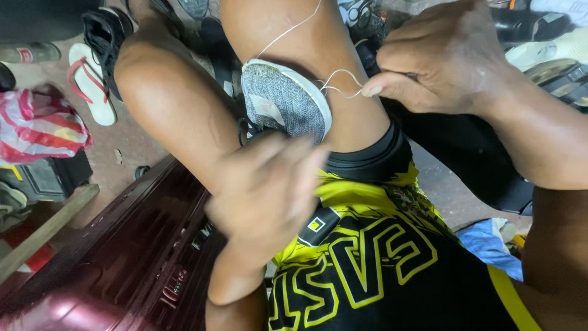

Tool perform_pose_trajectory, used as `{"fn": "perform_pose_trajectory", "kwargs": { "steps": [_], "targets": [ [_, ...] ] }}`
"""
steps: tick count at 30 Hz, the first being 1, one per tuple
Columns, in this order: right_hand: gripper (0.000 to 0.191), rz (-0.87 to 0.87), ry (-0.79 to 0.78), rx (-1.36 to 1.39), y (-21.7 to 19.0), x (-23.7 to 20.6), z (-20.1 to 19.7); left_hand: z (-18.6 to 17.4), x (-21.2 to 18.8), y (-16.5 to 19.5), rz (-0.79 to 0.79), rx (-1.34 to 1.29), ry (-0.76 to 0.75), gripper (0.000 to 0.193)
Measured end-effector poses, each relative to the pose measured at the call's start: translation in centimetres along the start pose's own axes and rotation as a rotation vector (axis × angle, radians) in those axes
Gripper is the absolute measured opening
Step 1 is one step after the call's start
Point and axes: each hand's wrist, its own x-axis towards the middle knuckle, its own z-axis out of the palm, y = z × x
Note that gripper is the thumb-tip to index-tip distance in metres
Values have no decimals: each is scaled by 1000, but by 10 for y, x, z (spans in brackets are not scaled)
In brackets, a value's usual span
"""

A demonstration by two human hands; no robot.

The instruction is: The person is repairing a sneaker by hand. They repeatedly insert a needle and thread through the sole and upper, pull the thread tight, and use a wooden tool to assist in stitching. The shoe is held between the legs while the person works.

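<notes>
The grey knit shoe sits at upper centre of the frame, wedged between the person's knees with its white sole edge turned toward the right hand, which is nearer the seam and pinches a loop of white thread just right of that edge. The thread runs up to the top of the frame. The left hand (blurred, so its grip cannot be told) sits just below the shoe, over a maroon suitcase and a floor strewn with sandals.

Blurred left hand over shoe's toe
</notes>
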Motion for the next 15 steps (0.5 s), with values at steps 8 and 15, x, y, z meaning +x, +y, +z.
{"fn": "perform_pose_trajectory", "kwargs": {
  "steps": [8, 15],
  "targets": [
    [47, 65, -57, 62, -3, 3, 0, 42, 34, -4, 176, -147, -213, 24],
    [63, -16, 98, 694, -8, 21, 33, 41, 18, -25, -76, -808, -194, 16]
  ]
}}
